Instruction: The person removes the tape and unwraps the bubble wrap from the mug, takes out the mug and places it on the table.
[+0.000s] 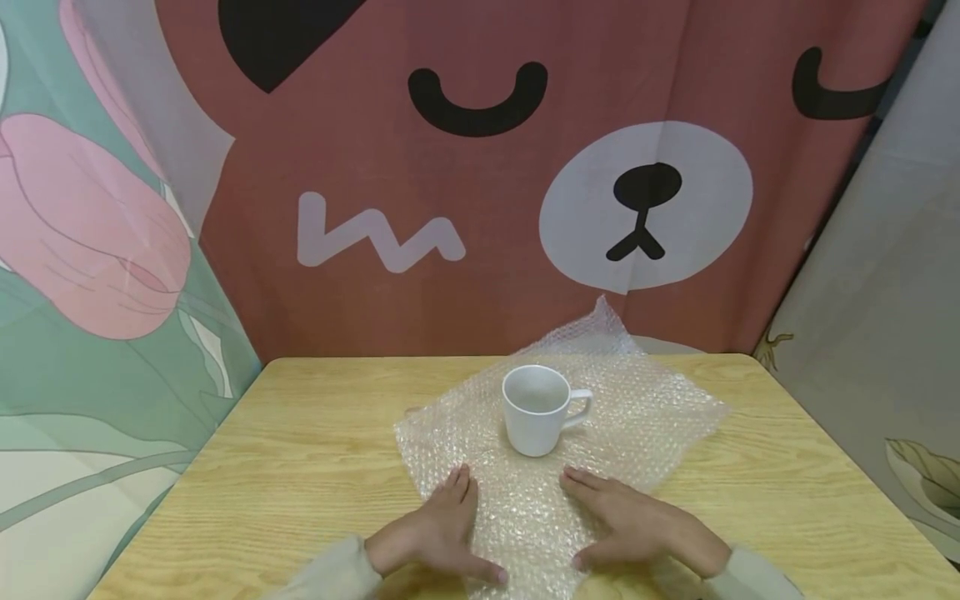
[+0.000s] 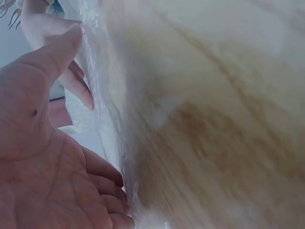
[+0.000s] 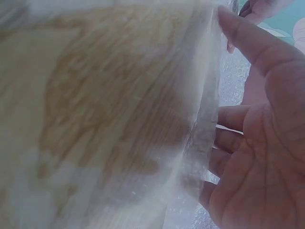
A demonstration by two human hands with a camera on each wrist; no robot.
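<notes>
A white mug (image 1: 534, 421) stands upright on a sheet of clear bubble wrap (image 1: 637, 400), its handle pointing right in the head view. Nearer the person, my left hand (image 1: 446, 529) touches the left edge of the sheet with fingers extended and thumb spread. Across from it, my right hand (image 1: 626, 521) lies at the sheet's right edge, fingers also extended. Both hands are apart from the mug. In the left wrist view, fingertips meet the wrap's edge (image 2: 107, 124). The right wrist view likewise has the thumb and fingers against the plastic (image 3: 202, 119).
The sheet lies on a light wood-grain table (image 1: 315, 450), one far corner rising against the curtain. Behind the table hangs a curtain (image 1: 480, 308) printed with a bear face. Patterned fabric (image 1: 90, 375) hangs on the left, with grey fabric (image 1: 862, 350) on the right.
</notes>
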